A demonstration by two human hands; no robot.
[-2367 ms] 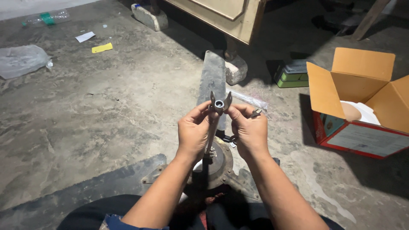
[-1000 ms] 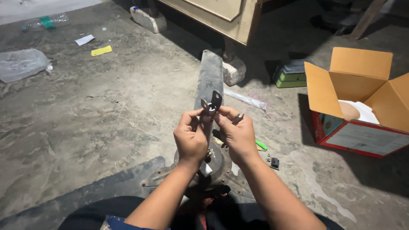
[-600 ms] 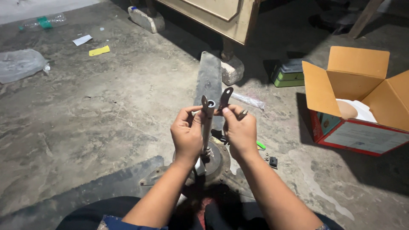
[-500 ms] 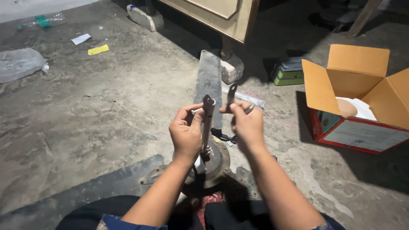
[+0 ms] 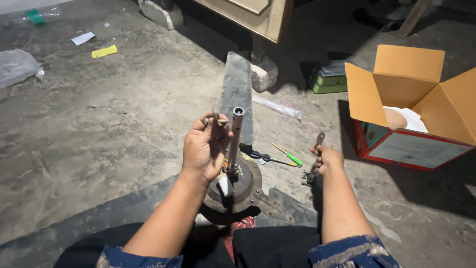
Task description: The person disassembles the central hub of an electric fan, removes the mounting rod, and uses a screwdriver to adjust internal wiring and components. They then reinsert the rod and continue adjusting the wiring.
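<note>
The left hand (image 5: 204,151) is curled beside the upright metal tube (image 5: 235,136) of the fan motor (image 5: 237,186) on the floor, pinching small bolts (image 5: 214,119) in its fingertips to keep them handy; the right hand (image 5: 327,161), off to the side, is closed around a small spanner (image 5: 318,143), held clear of the shaft

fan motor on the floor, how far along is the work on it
Partly apart, it seems. Done: the metal tube stands bare on the fan motor. In hand: the left hand holds small metal parts beside the tube; the right hand holds a wrench low to the side. Left: blades remain fixed to the hub, and screwdrivers lie on the floor.
</note>
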